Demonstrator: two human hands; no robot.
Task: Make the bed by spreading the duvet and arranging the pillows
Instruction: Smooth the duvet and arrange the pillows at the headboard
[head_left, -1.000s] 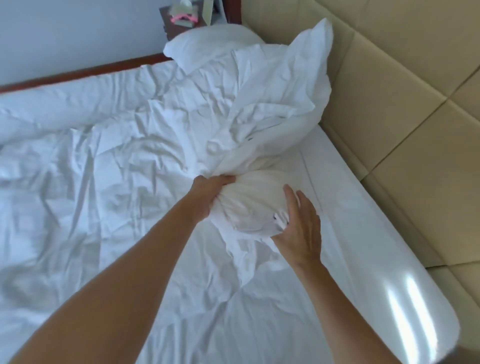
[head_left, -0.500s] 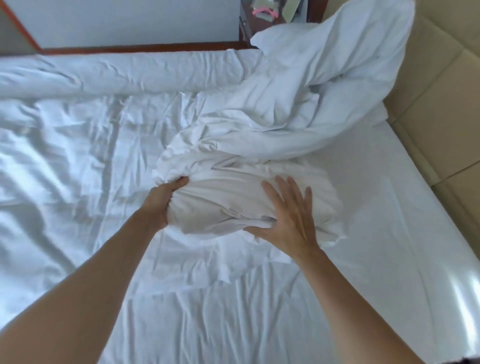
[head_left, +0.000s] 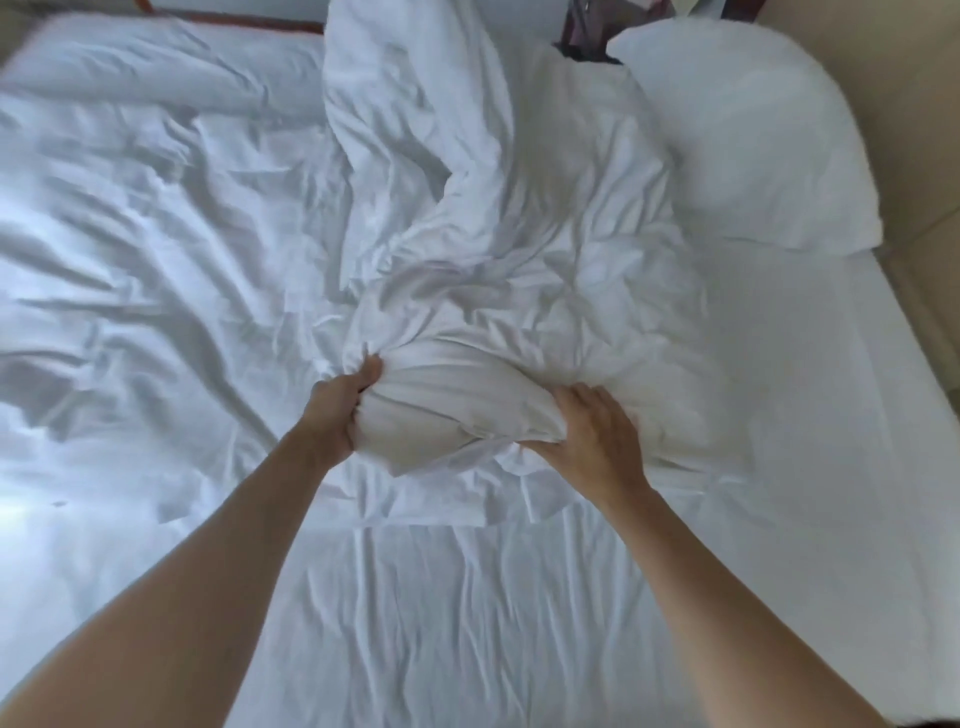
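A white duvet (head_left: 493, 234) lies crumpled in a heap across the middle of the bed, its near end bunched into a thick roll (head_left: 457, 405). My left hand (head_left: 340, 410) grips the roll's left end, thumb on top and fingers curled under. My right hand (head_left: 592, 431) holds the roll's right end, fingers wrapped over the fabric. A white pillow (head_left: 748, 150) lies at the upper right against the headboard. Wrinkled white sheet (head_left: 467, 623) covers the mattress in front of me.
A padded beige headboard (head_left: 924, 130) runs along the right side. A dark nightstand (head_left: 587, 31) with small items peeks out at the top behind the duvet. A long fold of bedding (head_left: 156, 78) lies along the far edge, with a wooden bed frame strip (head_left: 249, 23) behind it.
The view has swung right and the duvet heap has dropped lower and flatter onto the bed. The pillow now shows uncovered at the upper right. Both hands keep their hold on the roll.
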